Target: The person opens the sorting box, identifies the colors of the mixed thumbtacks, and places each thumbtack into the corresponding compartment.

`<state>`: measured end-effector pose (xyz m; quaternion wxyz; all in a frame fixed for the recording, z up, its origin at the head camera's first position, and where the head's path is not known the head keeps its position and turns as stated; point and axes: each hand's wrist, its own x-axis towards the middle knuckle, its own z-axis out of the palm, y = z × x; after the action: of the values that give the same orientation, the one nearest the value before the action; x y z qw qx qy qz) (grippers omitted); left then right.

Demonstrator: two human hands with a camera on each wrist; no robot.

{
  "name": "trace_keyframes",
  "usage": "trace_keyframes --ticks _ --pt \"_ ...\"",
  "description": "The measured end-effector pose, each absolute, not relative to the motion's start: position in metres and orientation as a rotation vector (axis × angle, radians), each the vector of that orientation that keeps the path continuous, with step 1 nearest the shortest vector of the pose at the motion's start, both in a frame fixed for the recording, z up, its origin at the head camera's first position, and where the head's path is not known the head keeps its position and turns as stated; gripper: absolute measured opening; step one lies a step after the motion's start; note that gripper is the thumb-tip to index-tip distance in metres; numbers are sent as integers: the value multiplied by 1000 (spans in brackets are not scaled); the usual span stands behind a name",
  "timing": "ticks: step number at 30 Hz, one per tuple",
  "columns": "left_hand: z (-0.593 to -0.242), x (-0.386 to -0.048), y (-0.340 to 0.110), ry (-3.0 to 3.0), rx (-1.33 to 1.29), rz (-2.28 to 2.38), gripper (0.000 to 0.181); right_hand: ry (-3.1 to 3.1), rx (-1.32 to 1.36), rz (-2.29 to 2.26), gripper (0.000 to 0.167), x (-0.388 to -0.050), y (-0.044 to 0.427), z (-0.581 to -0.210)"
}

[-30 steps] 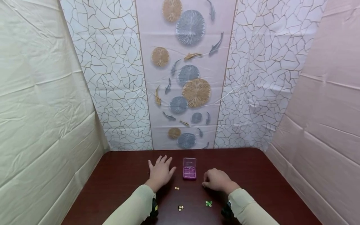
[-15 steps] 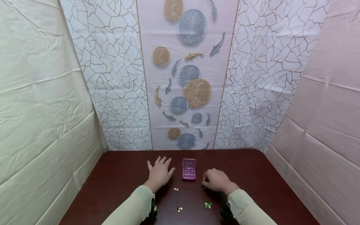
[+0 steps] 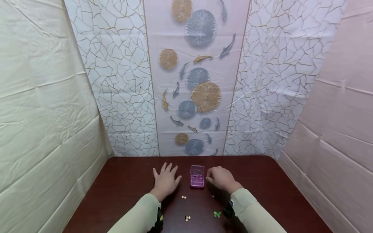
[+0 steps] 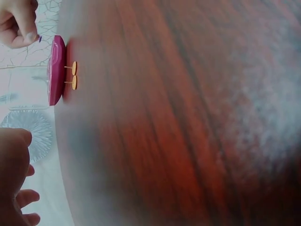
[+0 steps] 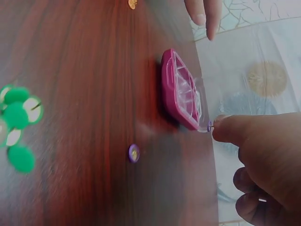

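A small magenta box [image 3: 197, 182] with compartments and a clear lid stands with its lid raised, between the two hands. My right hand [image 3: 221, 178] is just right of the box and pinches a purple thumbtack [image 5: 209, 126] between thumb and finger, beside the box's edge. Another purple thumbtack [image 5: 134, 153] lies on the table nearer me. My left hand [image 3: 165, 181] is left of the box, fingers spread, holding nothing. Two yellow thumbtacks [image 4: 74, 82] lie in front of the box.
Green thumbtacks [image 3: 217, 214] lie clustered at the front right of the dark wooden table [image 3: 125, 197]. Several small gold and dark pieces [image 3: 187, 218] sit near the front middle. A patterned curtain [image 3: 192, 97] hangs behind the table's far edge.
My right hand has moved forward and left, closer to the box, with the purple thumbtack. A thumbtack near its former spot now shows more plainly. The left hand has stayed put.
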<state>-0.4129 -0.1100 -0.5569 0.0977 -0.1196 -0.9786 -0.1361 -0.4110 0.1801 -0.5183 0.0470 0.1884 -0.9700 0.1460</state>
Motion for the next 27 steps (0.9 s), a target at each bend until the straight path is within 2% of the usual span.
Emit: trace_keyframes --ticks 14,27 --pt "-563 -416 -105 -2890 -358 -391 60 -2901 575 433 8 -426 158 -522" --pt "-567 -419 -109 -2916 -313 -382 60 -2905 554 448 11 -433 150 -533"
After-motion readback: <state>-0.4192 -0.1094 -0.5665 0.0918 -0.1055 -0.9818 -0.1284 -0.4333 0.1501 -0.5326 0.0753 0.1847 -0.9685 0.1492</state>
